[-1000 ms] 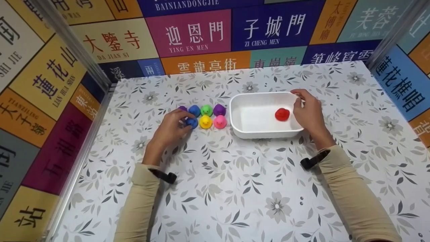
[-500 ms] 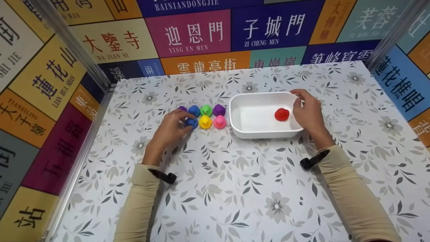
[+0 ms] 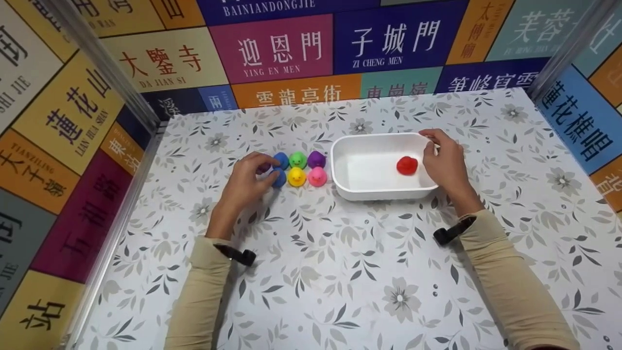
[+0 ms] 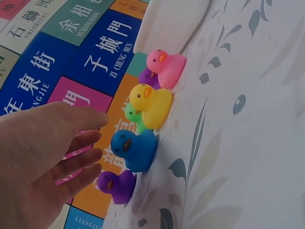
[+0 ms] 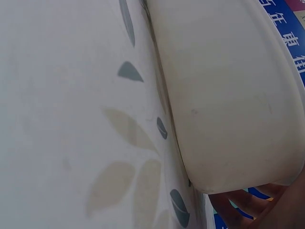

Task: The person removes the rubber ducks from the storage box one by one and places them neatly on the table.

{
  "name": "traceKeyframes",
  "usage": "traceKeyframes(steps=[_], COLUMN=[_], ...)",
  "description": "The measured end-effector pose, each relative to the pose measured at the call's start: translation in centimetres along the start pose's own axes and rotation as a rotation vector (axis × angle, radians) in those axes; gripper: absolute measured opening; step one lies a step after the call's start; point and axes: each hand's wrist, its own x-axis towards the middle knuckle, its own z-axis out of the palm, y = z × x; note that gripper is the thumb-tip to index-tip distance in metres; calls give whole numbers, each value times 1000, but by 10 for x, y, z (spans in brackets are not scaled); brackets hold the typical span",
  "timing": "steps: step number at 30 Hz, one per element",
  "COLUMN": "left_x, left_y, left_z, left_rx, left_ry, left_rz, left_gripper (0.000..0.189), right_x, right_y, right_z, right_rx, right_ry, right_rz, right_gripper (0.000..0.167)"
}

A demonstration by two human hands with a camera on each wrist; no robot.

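Observation:
My left hand hovers at the left end of two short rows of rubber ducks. In the left wrist view its relaxed fingers hold nothing and are near a purple duck and the front blue duck. In the head view it partly hides these two. Beside them are another blue duck, a green duck, a yellow duck, a second purple duck and a pink duck. My right hand grips the right end of a white plastic tub, which holds a red duck.
The tub stands just right of the ducks. A leaf-patterned cloth covers the table. Colourful panels with Chinese lettering rise along the back and both sides.
My left hand has shifted slightly away from the front blue duck and towards the purple duck at the left end. The right hand and tub stay in place.

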Motion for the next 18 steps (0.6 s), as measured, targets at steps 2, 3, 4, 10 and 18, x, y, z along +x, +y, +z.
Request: traceKeyframes(steps=[2,3,4,10,18], left_x=[1,2,3,5,8], left_y=[2,3,4,10,22], left_z=[2,3,4,12,23], left_rx=[-2,-2,-1,19,36], left_ry=[4,3,0,-12,-3], left_rz=[11,18,26,58,88], left_gripper=[21,21,21,20,18], right_x=[0,1,1,0,2], right_y=[1,2,2,3,1], right_z=[0,-1,-1,-2,1], right_rx=[0,-1,-3,-24,-35], right_ry=[4,5,5,-4,14], right_rz=[-3,-3,-3,-1,-40], right_gripper=[40,40,40,40,39])
